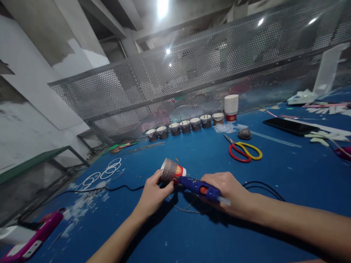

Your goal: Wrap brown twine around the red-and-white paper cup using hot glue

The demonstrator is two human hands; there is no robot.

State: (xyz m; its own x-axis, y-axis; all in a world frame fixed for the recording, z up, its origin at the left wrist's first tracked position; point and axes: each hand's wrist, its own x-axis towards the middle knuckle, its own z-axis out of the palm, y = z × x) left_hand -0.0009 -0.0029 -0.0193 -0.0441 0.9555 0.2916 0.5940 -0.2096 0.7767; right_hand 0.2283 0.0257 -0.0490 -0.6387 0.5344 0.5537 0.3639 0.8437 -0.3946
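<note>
My left hand (153,193) grips a paper cup (171,170) lying on its side, its body partly wound with brown twine and a red band showing near the rim. My right hand (229,191) is closed round a blue glue gun (200,187) whose nozzle touches the cup's red band. A clear glue stick juts from the back of the gun. Both hands hover just above the blue table (274,175). A black cord (260,186) trails from the gun across the table.
A row of several twine-wrapped cups (185,126) lines the perforated metal fence, beside a stack of white paper cups (231,107). Red-and-yellow scissors (244,150), a twine ball (244,134), a black phone (290,126), white rings (105,172) and a pink glue gun (35,239) lie around.
</note>
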